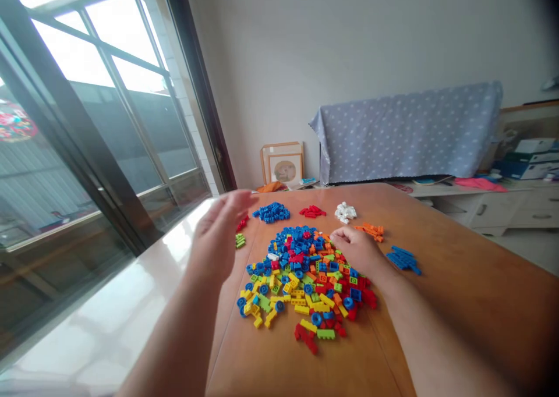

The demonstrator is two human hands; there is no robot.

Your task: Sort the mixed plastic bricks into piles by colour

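A big mixed pile of small plastic bricks [301, 277] in blue, yellow, red, orange and green lies on the wooden table [458, 292]. My right hand [356, 248] rests on the pile's far right edge with its fingers curled in a pinch; what it holds is too small to name. My left hand [220, 225] hovers in the air left of the pile, blurred, fingers stretched out, holding nothing. Small sorted heaps lie beyond the pile: blue bricks [271, 212], red bricks [311, 211], white bricks [345, 212], orange bricks [370, 230].
More blue pieces [404, 259] lie to the right, and a few green pieces [240, 241] and red pieces [242, 223] lie left. A glass sliding window [87, 129] runs along the left. Behind the table stand a cloth-covered object [406, 132], a picture frame [283, 164] and a cluttered low cabinet [502, 202].
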